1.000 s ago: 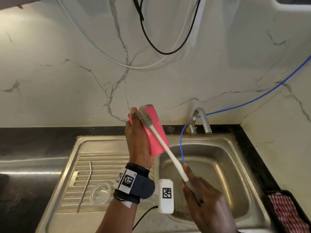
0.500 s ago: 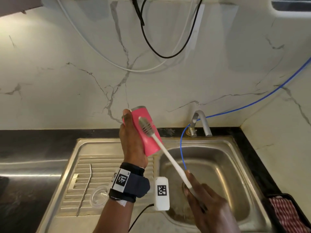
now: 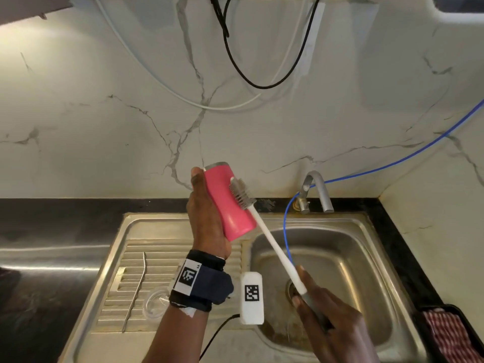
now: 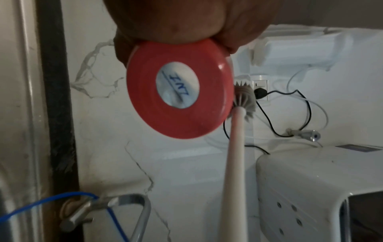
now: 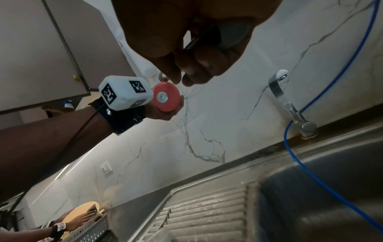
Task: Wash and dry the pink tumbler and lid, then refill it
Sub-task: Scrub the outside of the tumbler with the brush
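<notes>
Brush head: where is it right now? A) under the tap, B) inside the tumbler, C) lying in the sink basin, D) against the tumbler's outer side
D: the brush head lies against the outer wall of the pink tumbler, which the left hand holds up over the sink; the right hand grips the handle.

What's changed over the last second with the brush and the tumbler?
The brush head slid down the outside of the pink tumbler, from near its rim to about mid-body, bristles against the wall. The left hand kept its grip on the tumbler and the right hand its grip on the brush handle. The straw and clear lid stayed on the drainboard.
</notes>
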Demonstrator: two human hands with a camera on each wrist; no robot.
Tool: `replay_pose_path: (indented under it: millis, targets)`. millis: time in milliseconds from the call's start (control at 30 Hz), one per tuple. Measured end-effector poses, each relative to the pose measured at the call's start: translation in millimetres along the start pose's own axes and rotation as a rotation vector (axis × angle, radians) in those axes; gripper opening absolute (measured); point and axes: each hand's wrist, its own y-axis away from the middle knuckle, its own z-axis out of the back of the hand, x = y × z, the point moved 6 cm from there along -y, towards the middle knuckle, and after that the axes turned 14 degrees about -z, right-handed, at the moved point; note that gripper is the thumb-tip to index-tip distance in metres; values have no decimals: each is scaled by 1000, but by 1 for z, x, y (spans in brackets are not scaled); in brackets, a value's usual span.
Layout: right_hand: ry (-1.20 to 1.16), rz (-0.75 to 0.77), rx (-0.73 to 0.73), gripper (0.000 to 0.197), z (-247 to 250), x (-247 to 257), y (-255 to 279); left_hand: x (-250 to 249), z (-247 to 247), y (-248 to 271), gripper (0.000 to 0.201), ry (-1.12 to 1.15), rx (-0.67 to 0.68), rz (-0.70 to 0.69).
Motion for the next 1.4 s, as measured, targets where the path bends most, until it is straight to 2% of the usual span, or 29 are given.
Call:
replay_pose_path:
  millis: [100,167,200,267,367,433,533,633,733,833,900,967,1133,1267,1400]
  targets:
    - [27,-45,69,59,10,-8,20,-4,11,-11,60,33,-27,-28]
    - [14,-46,68,58,13,-6,20,-2,9,-9,71,48,3,-6]
    - [-11,-44,51,60,12,-2,13,0,5,-5,73,54,30,5]
    - [-57,-23,9,69,5,10,-12,5,-5,5,66,42,105,27]
    - [-66,8,-40,66,-8,25,-48,12,-13,15,68,30,186,70]
    - [-83,31,-18,65,-10,26,-47,9,-8,8,70,30,164,63]
    - [-76,33,73,65,-8,3,-11,-2,5,-8,74,92,71,68]
    - [-47,-20,62,65,-5,-25,14,-6,8,-8,79,202,14,126]
    - [-13,44,23,71,-17,-25,7,2,0,6,77,294,1,208]
    - [39,91,-36,63,-32,-28,-8,20,-8,21,77,401,31,336]
    - [27,91,-27,63,-41,-42,-11,26,-11,24,78,477,71,426]
    - [29,107,-24,64,-46,-55,-7,26,-10,24,84,471,52,477]
    - [3,102,-28,55,-43,-58,-5,20,-13,20,76,603,-93,509]
    - [35,84,-34,52,-42,-46,-19,21,-17,27,77,570,-91,510]
    - [-37,65,-43,50,-37,-59,-2,9,-21,21,76,668,-74,456]
